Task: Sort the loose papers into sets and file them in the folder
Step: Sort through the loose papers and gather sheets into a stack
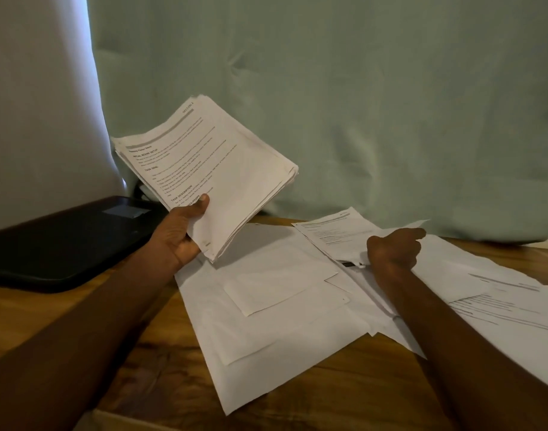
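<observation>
My left hand (181, 233) grips a thick stack of printed papers (210, 169) by its lower corner and holds it up, tilted, above the table. An open white folder (266, 306) with inner pockets lies flat on the wooden table in the middle. My right hand (394, 247) reaches over the folder's right half, fingers curled, and pinches the edge of a printed sheet (331, 234) lying there. More printed sheets (499, 293) lie spread out at the right.
A black flat case (64, 244) rests on the table at the left. A pale green curtain (328, 104) hangs close behind the table. Bare wooden tabletop (344, 390) shows in front of the folder.
</observation>
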The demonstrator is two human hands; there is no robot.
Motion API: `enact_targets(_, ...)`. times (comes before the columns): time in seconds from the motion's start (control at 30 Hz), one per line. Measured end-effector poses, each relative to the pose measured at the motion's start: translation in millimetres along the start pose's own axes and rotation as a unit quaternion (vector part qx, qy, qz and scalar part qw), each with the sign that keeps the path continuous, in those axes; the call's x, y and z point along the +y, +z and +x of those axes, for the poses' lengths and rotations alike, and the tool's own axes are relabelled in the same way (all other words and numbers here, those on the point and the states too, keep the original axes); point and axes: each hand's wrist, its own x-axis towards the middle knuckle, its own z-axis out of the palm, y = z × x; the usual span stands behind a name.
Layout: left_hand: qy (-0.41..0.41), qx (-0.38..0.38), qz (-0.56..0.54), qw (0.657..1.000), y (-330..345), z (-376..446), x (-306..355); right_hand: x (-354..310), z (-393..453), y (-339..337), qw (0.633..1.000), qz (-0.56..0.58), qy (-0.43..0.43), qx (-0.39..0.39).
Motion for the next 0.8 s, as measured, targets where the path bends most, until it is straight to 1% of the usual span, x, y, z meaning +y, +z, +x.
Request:
enact_targets(0.07,0.001,-0.005,0.003,1.000,-1.1,0.6,-0.4,3.1,-0.1,-0.3,0.997,-0.080,-0.018,0.006)
enact_targets(0.1,0.000,-0.004,0.006,1.000,-1.6,1.3,-0.3,3.4,-1.6,-1.2,0.988,-0.144,-0.045,0.023)
enact_targets(0.17,0.000,0.004,0.006,1.000,-2.0,0.7,0.2,0.9,-7.5,-3.8,0.953,-0.256,-0.149,0.070)
enact_targets(0.2,0.002,0.009,0.006,1.000,-1.5,0.2,0.3,-2.8,-12.9,-3.1,0.936,-0.269,-0.215,0.075)
enact_targets(0.23,0.005,0.013,0.005,1.000,-0.5,-0.8,0.5,-9.0,-20.5,-0.9,0.924,-0.261,-0.275,0.049)
enact_targets(0.27,0.009,0.021,0.001,1.000,0.1,-0.9,0.7,-15.8,-33.0,0.8,0.922,-0.226,-0.315,-0.018)
enact_targets(0.3,0.012,0.031,-0.004,0.999,0.5,-1.4,1.3,-22.8,-50.7,2.5,0.919,-0.184,-0.329,-0.119)
enact_targets(0.33,0.015,0.044,-0.008,0.999,0.6,-1.2,2.8,-26.6,-70.5,5.4,0.903,-0.162,-0.322,-0.235)
enact_targets(0.37,0.018,0.060,-0.013,0.998,0.2,-0.9,5.2,-28.1,-90.9,8.6,0.869,-0.176,-0.308,-0.345)
enact_targets(0.4,0.023,0.079,-0.019,0.996,-1.6,0.0,7.9,-28.4,-108.3,12.2,0.823,-0.229,-0.300,-0.424)
enact_targets(0.43,0.025,0.094,-0.026,0.995,-2.6,-0.3,11.1,-26.9,-121.5,16.6,0.780,-0.292,-0.304,-0.463)
enact_targets(0.47,0.026,0.101,-0.028,0.994,-4.7,0.0,14.1,-23.4,-128.6,22.0,0.748,-0.338,-0.316,-0.475)
enact_targets(0.5,0.026,0.103,-0.029,0.994,-6.4,0.1,16.9,-20.9,-130.8,25.9,0.734,-0.361,-0.323,-0.476)
enact_targets(0.53,0.026,0.101,-0.030,0.994,-8.4,0.4,18.1,-19.2,-129.3,29.3,0.738,-0.359,-0.322,-0.473)
enact_targets(0.57,0.026,0.099,-0.030,0.994,-8.8,-0.6,18.8,-17.8,-127.2,31.9,0.752,-0.340,-0.315,-0.468)
enact_targets(0.63,0.028,0.095,-0.028,0.995,-7.7,-1.1,18.2,-14.8,-124.7,34.4,0.795,-0.273,-0.307,-0.445)
enact_targets(0.67,0.030,0.093,-0.029,0.995,-6.1,-1.7,17.5,-13.1,-123.5,36.1,0.815,-0.240,-0.317,-0.422)
enact_targets(0.73,0.036,0.083,-0.041,0.995,-4.1,-2.6,16.8,-12.0,-119.4,41.6,0.842,-0.201,-0.356,-0.352)
enact_targets(0.8,0.043,0.073,-0.070,0.994,-5.2,-2.1,19.3,-15.3,-108.1,42.3,0.873,-0.146,-0.355,-0.302)
